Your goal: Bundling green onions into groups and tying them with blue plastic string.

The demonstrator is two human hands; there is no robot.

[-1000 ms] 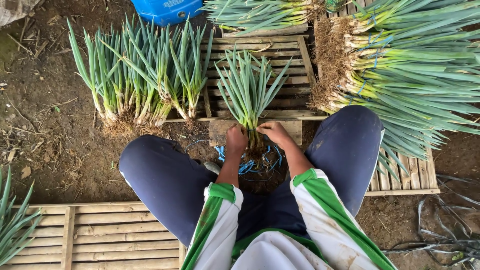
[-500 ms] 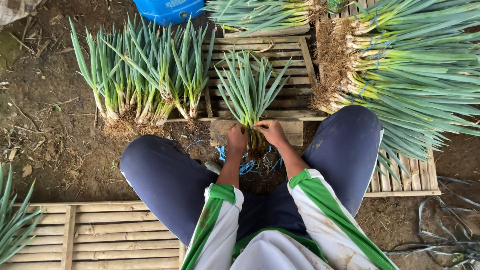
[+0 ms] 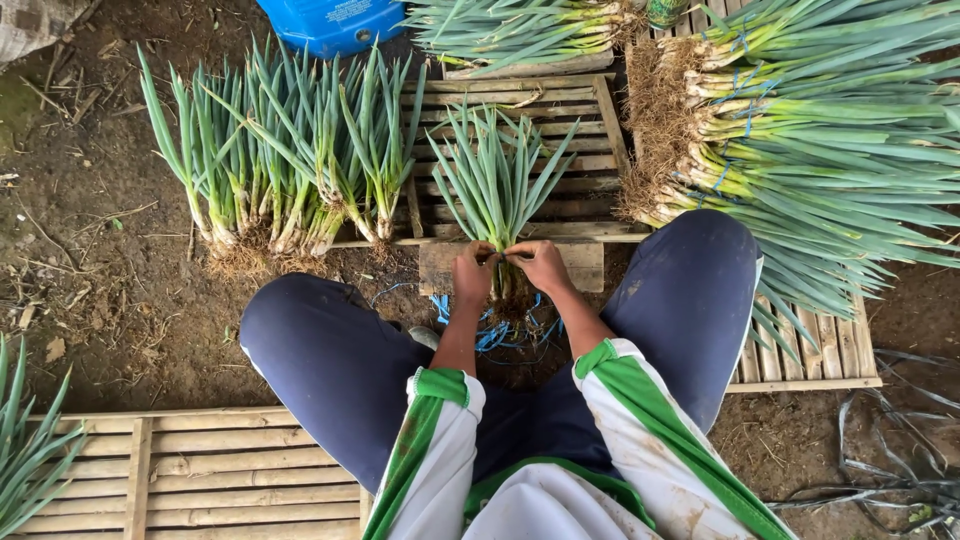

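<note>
Your left hand (image 3: 472, 275) and right hand (image 3: 541, 265) pinch one onion bunch (image 3: 497, 185) together, between your knees at the slat tray's (image 3: 590, 120) near edge. More bunches (image 3: 280, 160) crowd left; a stack (image 3: 810, 130) crowds right.

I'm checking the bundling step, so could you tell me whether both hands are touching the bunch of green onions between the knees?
Touching. The head view shows the left hand and right hand closed around the bunch of green onions just above its roots.
</note>
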